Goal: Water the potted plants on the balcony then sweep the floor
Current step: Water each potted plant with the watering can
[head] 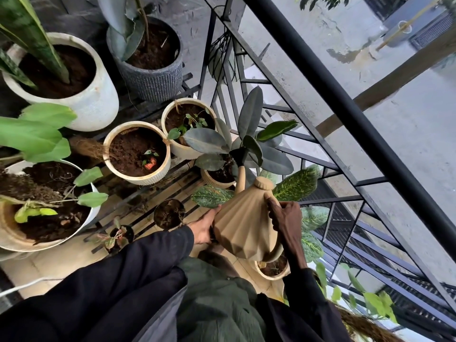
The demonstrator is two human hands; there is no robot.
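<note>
I judge we're mid-watering; the pale tiled balcony floor (61, 262) is still to sweep, and no broom shows. The tan ribbed plastic watering can (244, 230) tips its dark spout over the small beige pot of the dark-leaved rubber plant (217, 177). My right hand (286, 223) curls round the handle; my left hand (203, 228) props the can's side, fingers fairly straight.

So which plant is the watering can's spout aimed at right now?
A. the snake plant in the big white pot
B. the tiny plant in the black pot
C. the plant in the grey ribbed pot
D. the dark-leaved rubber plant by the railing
D: the black spout head of the watering can sits among the dark leaves of the rubber plant beside the railing.
</note>
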